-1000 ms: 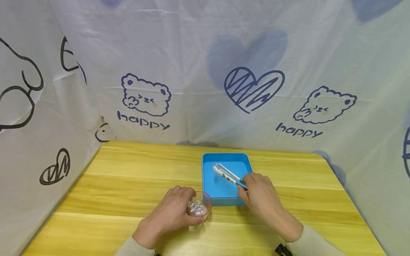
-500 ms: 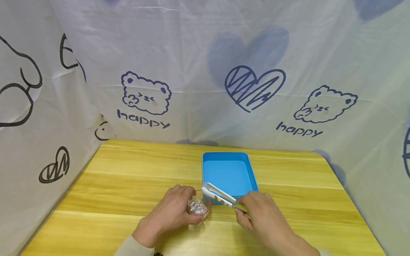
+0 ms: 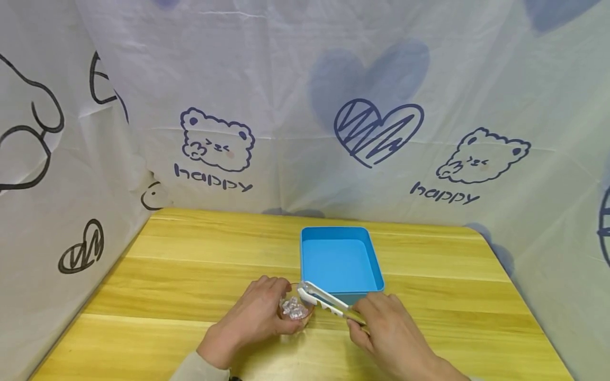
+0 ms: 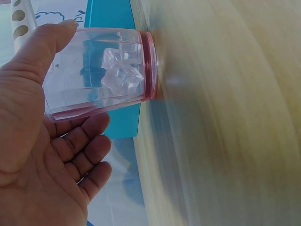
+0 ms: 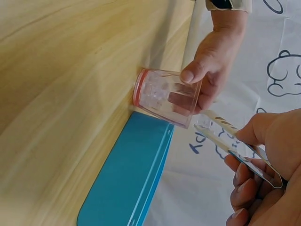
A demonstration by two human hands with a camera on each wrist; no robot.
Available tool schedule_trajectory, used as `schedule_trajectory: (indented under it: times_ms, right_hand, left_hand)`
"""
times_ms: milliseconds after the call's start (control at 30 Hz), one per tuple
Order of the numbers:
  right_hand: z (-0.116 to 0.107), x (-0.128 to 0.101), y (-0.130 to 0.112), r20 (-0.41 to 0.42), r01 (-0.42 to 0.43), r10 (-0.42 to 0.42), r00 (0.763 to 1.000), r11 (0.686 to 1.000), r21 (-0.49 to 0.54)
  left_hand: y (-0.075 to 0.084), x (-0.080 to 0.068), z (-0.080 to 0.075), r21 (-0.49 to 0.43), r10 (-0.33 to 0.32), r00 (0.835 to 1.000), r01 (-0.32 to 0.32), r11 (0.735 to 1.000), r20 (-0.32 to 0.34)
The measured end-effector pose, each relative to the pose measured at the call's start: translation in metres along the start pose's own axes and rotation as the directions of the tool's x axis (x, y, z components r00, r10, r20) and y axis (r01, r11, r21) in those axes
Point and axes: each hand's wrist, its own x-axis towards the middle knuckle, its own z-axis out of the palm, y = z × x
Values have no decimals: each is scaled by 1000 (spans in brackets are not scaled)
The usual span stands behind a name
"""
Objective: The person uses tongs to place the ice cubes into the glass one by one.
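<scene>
My left hand [image 3: 254,312] grips a clear cup [image 4: 70,75] with a pink base, thumb on one side and fingers on the other. The cup stands upright on the table, with several clear ice-like pieces [image 4: 121,70] at its bottom. White tongs [image 3: 329,302] with gold dots are held in my right hand [image 3: 388,333], pinched between thumb and fingers. Their tips reach over the cup's right rim, and a small clear piece [image 5: 203,121] shows between them in the right wrist view.
A shallow blue box [image 3: 339,262] sits just behind and to the right of the cup, its inside bare. Under everything lies a wood-grain table [image 3: 190,275]. White printed cloth [image 3: 295,79] hangs along the back and sides.
My right hand has brought the tongs from above the blue box toward me and left, to the cup's rim. The left hand and cup have stayed in place.
</scene>
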Motion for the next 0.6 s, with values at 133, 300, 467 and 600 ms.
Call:
schedule_trajectory:
  times_ms: [133,300,467,600]
  right_hand:
    - [1,0,-1,-3,-3,3,1000,1000,-3]
    - [5,-2,-1,-22,25,-25,999,1000,-1]
    - [11,-6,0,-28,45,-46,999,999,-14]
    - [13,-7,1,-17,31,-31,999,999,-23]
  left_hand:
    - [0,0,0,3,1,1000,-1,1000,1]
    - [0,-1,0,5,3,1000,-3,1000,-5]
    - [0,0,1,13,1,1000,-1,1000,-3]
    - [0,0,1,9,-5,1000,5,1000,-1]
